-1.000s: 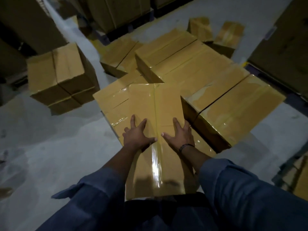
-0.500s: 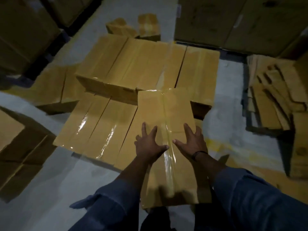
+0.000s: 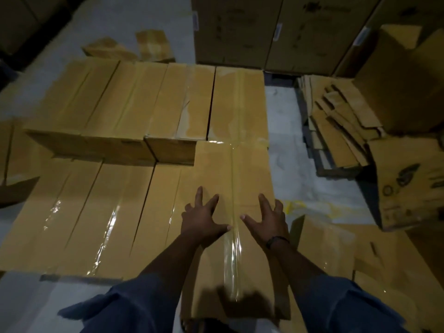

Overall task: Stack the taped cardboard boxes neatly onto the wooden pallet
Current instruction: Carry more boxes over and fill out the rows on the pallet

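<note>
Hands: left (image 3: 203, 222) and right (image 3: 265, 221) were spread flat on box (image 3: 230, 174).
Done: far row (image 3: 144, 99) was stacked.
Left: near-left top spots, plus loose boxes (image 3: 129, 48), I'd guess.

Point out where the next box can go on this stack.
Free: the lower-layer tops, bordered by the raised back row and the box under the left hand and right hand. A bare floor strip runs right of that box. Crowded: flattened cartons beyond it.

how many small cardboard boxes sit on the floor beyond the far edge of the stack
2. The left small box sits on the floor just beyond the stack's far edge; the right small box sits beside it. Others may be hidden behind the stack.
</note>
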Tool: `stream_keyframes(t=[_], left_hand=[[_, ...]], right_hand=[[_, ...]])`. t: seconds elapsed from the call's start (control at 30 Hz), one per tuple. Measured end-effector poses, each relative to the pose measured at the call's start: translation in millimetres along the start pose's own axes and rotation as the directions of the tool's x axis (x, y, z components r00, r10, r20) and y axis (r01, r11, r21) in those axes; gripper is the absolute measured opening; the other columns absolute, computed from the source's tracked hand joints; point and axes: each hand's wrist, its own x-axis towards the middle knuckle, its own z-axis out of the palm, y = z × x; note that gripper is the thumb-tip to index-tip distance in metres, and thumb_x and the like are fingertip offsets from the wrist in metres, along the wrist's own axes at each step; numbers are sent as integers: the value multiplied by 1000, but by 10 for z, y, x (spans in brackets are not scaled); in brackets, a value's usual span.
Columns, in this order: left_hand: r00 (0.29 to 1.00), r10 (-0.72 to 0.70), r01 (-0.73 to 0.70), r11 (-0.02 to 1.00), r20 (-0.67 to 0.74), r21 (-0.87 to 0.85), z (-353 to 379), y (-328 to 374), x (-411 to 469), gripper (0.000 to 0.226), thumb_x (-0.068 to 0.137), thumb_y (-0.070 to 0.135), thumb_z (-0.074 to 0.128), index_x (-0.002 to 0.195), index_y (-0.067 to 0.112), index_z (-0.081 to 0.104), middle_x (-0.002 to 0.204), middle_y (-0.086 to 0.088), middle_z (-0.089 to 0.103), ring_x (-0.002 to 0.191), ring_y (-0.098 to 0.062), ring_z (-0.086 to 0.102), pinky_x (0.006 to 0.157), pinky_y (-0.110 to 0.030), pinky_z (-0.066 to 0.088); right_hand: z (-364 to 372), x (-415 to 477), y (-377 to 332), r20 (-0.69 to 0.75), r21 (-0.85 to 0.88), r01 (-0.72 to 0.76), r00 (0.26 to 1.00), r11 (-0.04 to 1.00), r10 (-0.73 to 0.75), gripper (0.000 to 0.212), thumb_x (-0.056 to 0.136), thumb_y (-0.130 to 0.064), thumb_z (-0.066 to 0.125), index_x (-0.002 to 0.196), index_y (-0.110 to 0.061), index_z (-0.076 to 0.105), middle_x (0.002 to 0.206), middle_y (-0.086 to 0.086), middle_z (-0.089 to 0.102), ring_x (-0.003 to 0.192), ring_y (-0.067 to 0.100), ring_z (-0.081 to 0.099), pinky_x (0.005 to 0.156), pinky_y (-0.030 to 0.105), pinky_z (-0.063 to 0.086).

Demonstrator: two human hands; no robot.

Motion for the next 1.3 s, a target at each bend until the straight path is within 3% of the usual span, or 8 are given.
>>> stream_keyframes(t=[0.13, 0.33, 0.5, 0.7, 0.83, 0.93, 1.07, 1.3], left_hand=[[1000, 5, -5, 996, -1, -84, 373, -94, 312, 111, 66, 71, 82, 159, 46, 28, 170, 10, -19, 146, -46, 26, 109, -57, 42], [998, 64, -64, 992, -8, -111, 808, -221, 478, 89, 81, 47, 83, 157, 41, 37, 171, 6, -15, 154, -44, 5, 117, -61, 32], [991, 59, -77, 986, -123, -145, 1064, -402, 173, 87, 82, 53, 79, 157, 38, 38, 172, 1, -14, 156, -40, 1, 117, -64, 33], [984, 141, -150, 985, -104, -86, 1507, -670, -819, 97, 79, 73, 71, 159, 47, 23, 170, 11, -20, 157, -33, 4, 113, -60, 39], [982, 182, -182, 983, -49, -11, 1663, -765, -1199, 106, 74, 78, 72, 161, 45, 20, 170, 10, -24, 154, -38, 17, 114, -56, 40], [981, 194, -194, 981, -2, 18, 1709, -809, -1263, 115, 69, 70, 82, 162, 43, 18, 170, 9, -23, 153, -43, 17, 114, -60, 39], [973, 228, -226, 973, -38, 51, 1731, -867, -1242, 110, 73, 50, 89, 161, 42, 22, 171, 7, -17, 151, -40, 26, 115, -56, 41], [969, 240, -236, 968, -49, 83, 1631, -810, -1173, 107, 75, 45, 89, 162, 36, 26, 173, -4, -11, 150, -41, 28, 117, -54, 39]], right_hand=[[328, 338, 283, -34, -3, 32, 999, 999, -32, 96, 82, -73, 64, 160, -42, 17, 167, 4, 4, 146, 39, 28, 113, 50, 39], [723, 397, 653, 0, -27, 78, 997, 997, -78, 91, 90, -67, 59, 162, -37, 12, 168, 4, -17, 149, 40, 20, 115, 49, 35], [800, 50, 848, -1, -94, 184, 983, 978, -185, 92, 88, -72, 55, 161, -35, 15, 167, 1, -22, 152, 37, 13, 113, 48, 38], [932, -738, 1165, 42, -213, 271, 962, 939, -268, 101, 81, -85, 48, 162, -35, 12, 168, 3, -21, 154, 35, -1, 114, 52, 37], [1066, -1105, 1352, 78, -286, 318, 948, 904, -308, 108, 75, -93, 41, 162, -35, 16, 169, 6, -17, 153, 41, -11, 115, 58, 31], [1105, -1213, 1425, 81, -277, 343, 939, 898, -334, 106, 75, -92, 45, 161, -35, 20, 170, 7, -13, 153, 43, -14, 116, 61, 29], [1117, -1191, 1447, 104, -274, 354, 935, 894, -338, 106, 75, -89, 53, 161, -39, 17, 169, 3, -17, 152, 44, -18, 118, 60, 25], [1064, -1073, 1369, 136, -261, 346, 937, 901, -321, 106, 73, -89, 55, 159, -41, 16, 170, -1, -14, 152, 46, -17, 118, 61, 25]])
